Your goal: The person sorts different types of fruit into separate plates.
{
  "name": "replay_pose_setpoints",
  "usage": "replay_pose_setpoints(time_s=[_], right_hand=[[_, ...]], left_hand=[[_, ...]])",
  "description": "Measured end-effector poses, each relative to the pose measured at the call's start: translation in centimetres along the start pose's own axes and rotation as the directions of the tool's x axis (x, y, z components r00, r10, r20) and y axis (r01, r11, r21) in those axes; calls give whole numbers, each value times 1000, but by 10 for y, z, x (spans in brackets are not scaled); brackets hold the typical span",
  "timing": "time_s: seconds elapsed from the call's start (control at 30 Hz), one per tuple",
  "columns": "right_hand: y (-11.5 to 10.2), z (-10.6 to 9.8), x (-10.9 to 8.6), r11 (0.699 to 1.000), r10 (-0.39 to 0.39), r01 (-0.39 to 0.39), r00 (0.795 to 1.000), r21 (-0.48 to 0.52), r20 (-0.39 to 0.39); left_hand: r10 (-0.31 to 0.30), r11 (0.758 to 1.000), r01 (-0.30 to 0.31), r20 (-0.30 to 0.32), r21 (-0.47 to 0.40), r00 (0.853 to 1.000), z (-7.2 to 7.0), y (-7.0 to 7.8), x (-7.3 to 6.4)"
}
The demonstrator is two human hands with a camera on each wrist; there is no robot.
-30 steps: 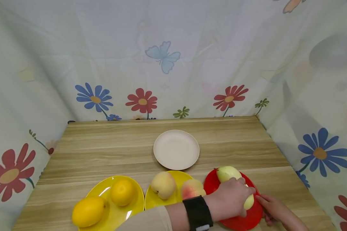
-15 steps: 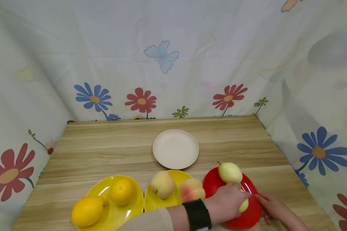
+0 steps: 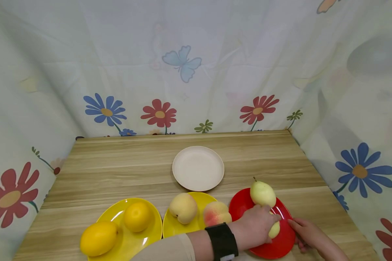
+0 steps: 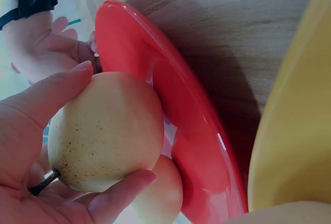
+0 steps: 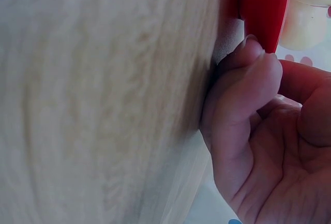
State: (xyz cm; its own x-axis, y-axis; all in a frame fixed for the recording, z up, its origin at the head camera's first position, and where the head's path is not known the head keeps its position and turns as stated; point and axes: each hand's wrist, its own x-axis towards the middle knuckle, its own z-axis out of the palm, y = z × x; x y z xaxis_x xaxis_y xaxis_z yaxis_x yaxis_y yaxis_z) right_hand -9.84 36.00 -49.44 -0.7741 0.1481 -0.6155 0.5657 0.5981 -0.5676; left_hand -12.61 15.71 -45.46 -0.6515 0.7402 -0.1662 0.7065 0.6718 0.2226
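Note:
My left hand (image 3: 256,224) reaches over the red plate (image 3: 240,197) and grips a pale yellow pear (image 4: 106,131) with thumb and fingers. In the left wrist view, the pear's dark stem points toward the palm. Against it lies a second pear (image 3: 262,194), which sits at the plate's far side with its stem up in the head view. At the plate's right rim, my right hand (image 3: 308,233) pinches the edge, its curled fingers (image 5: 232,100) under the rim. Part of the gripped pear is hidden by the left hand in the head view.
Left of the red plate, a yellow plate (image 3: 196,232) carries two peaches (image 3: 184,208). Farther left, another yellow plate (image 3: 151,226) bears an orange (image 3: 138,216) and a yellow mango-like fruit (image 3: 99,238). A beige plate (image 3: 198,168) stands behind. Patterned cloth (image 3: 134,54) encloses the wooden table.
My left hand has shifted slightly left with its pear. The far pear has moved a little back and right, and its stem has swung from leftward to upward. The right hand keeps its place.

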Motion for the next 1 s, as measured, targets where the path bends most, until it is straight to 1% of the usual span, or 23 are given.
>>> replay_pose_setpoints(time_s=[0.2,0.27,0.47,0.57,0.67,0.8,1.0], right_hand=[[1,1,0,1000,-9,9,1000,-1,-2],[2,1,1,1000,-10,10,1000,1,-8],[4,1,3,1000,-11,11,1000,3,-6],[3,1,3,1000,-10,10,1000,2,-1],[2,0,3,1000,-1,1,1000,6,3],[1,0,2,1000,9,-9,1000,9,4],[-1,0,1,1000,14,-14,1000,10,0]], left_hand=[[-4,999,5,43,-42,999,0,-3,0],[-8,999,10,45,-48,999,0,-3,-1],[-19,999,19,-14,-35,1000,1,-2,-1],[4,1000,-5,-36,-12,999,0,-3,0],[31,999,-30,-61,31,998,-2,-3,0],[45,998,-41,-69,55,997,-5,-4,-1],[50,996,-48,-36,80,998,-7,-3,-2]])
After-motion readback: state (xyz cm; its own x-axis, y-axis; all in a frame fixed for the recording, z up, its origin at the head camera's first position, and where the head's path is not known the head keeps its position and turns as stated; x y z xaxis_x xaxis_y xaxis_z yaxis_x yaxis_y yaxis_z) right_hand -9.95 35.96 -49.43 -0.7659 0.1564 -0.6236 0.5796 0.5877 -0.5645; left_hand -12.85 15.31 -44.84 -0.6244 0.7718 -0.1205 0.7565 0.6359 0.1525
